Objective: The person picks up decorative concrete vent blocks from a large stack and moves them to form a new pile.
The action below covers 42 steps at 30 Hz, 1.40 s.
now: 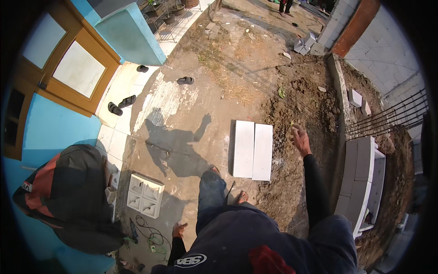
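My right hand (300,140), in a black sleeve, reaches out over the loose soil with its fingers partly curled and apart. Nothing shows in it. Left of it, two long white building blocks (263,151) lie side by side on the concrete, just ahead of my bare feet (242,197). My left hand (179,229) hangs low beside my left leg, fingers apart and holding nothing that I can see. Nearest to that hand are a dark power tool (133,231) with a coiled cable (153,235) and a cream ventilation block (145,195) with four-sided openings.
A covered bulky object (68,196) stands at the left by the blue wall. Black sandals (185,81) lie on the ground. To the right are stacked white blocks (351,178), a low concrete edge (340,96) and a steel bar grid (388,118). A person (285,6) stands far off.
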Each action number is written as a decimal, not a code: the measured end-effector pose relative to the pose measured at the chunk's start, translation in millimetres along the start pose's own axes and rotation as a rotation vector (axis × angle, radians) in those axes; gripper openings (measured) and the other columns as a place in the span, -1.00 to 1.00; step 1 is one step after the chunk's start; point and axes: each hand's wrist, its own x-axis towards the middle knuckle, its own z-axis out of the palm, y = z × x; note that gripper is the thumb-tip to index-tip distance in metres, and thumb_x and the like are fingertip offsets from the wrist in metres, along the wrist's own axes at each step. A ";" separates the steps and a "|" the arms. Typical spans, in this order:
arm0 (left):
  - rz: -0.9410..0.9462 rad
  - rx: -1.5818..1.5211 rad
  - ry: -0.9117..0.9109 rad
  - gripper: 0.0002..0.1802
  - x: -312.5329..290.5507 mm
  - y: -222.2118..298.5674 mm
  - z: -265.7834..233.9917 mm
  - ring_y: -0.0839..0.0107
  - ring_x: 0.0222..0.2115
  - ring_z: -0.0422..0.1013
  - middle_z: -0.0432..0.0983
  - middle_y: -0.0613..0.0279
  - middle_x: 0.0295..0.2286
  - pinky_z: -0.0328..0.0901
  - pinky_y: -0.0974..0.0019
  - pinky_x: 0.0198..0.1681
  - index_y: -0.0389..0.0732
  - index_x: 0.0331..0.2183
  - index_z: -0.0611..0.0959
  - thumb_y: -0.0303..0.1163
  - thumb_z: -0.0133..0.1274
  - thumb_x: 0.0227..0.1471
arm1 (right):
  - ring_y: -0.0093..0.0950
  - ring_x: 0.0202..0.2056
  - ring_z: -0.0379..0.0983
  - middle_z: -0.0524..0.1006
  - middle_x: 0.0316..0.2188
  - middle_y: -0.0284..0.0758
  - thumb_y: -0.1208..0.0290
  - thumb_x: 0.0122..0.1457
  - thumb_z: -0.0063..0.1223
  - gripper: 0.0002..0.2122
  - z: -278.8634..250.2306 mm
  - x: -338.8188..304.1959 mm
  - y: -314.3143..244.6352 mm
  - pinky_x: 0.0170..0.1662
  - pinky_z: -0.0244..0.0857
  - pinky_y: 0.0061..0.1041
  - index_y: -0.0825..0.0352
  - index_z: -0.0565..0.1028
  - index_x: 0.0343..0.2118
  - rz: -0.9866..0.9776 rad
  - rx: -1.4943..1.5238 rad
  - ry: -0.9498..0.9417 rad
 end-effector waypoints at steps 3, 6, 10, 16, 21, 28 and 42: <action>-0.093 0.007 -0.018 -0.32 15.2 55.9 22.6 0.02 -0.03 0.51 0.40 0.07 0.19 0.36 -0.08 0.07 0.02 0.26 0.39 -0.10 0.16 0.15 | -0.40 -0.30 0.57 0.58 -0.07 -0.16 -0.08 0.36 -0.01 -0.44 32.1 82.6 -100.5 -0.17 0.46 -0.35 0.34 0.44 0.16 -0.172 -0.045 -0.028; -0.132 -0.005 -0.059 -0.58 48.8 131.3 28.8 0.13 -0.19 0.49 0.38 0.17 -0.08 0.38 -0.08 -0.09 -0.02 0.04 0.47 -0.18 0.06 0.16 | -0.40 -0.29 0.57 0.59 -0.09 -0.13 -0.11 0.36 -0.05 -0.42 58.7 148.5 -103.9 -0.18 0.47 -0.35 0.34 0.43 0.17 -0.146 -0.050 -0.025; 0.014 -0.064 -0.062 -0.83 104.8 324.3 30.7 0.27 -0.41 0.45 0.36 0.29 -0.44 0.41 -0.07 -0.29 -0.08 -0.26 0.56 -0.29 -0.08 0.17 | -0.43 -0.40 0.52 0.58 -0.30 -0.38 -0.02 0.36 -0.04 -0.57 89.3 110.8 36.4 -0.33 0.46 -0.33 0.20 0.48 0.10 0.487 0.147 0.196; 0.502 -0.150 0.092 -0.80 153.3 706.1 31.8 0.48 -0.72 0.33 0.40 0.33 -0.66 0.50 0.23 -0.55 -0.25 -0.29 0.70 -0.37 0.25 0.02 | -0.34 -0.44 0.51 0.56 -0.29 -0.27 0.08 0.21 0.21 -0.61 103.8 29.0 108.3 -0.33 0.49 -0.22 0.25 0.49 -0.04 1.268 -0.001 -0.241; 0.824 -0.183 0.228 -0.82 175.8 977.4 111.1 0.49 -0.72 0.27 0.34 0.36 -0.69 0.37 0.25 -0.61 -0.26 -0.44 0.67 -0.34 0.25 0.01 | -0.29 -0.36 0.57 0.57 -0.35 -0.22 0.05 0.17 0.25 -0.56 124.2 125.8 89.2 -0.30 0.50 -0.17 0.27 0.48 -0.05 1.173 -0.036 -0.242; 0.715 -0.444 -0.408 -0.13 125.6 1193.1 327.0 0.28 -0.17 0.46 0.51 0.17 -0.10 0.34 0.10 -0.05 -0.05 0.31 0.22 -0.48 0.24 0.02 | -0.22 -0.25 0.64 0.58 -0.44 -0.13 0.02 0.10 0.30 -0.50 104.3 401.2 102.9 -0.27 0.50 -0.10 0.29 0.46 -0.05 0.550 -0.971 -0.417; 1.837 0.220 -0.570 -0.18 -130.7 1568.8 636.3 -0.10 0.39 -0.08 -0.03 -0.25 0.36 -0.11 -0.07 0.39 -0.33 0.30 0.28 0.11 -0.05 0.28 | -0.10 0.36 0.09 0.00 0.43 -0.04 -0.52 0.17 -0.28 -0.02 93.8 1093.5 -352.6 0.32 0.08 0.07 0.20 -0.02 0.45 0.640 1.143 -0.302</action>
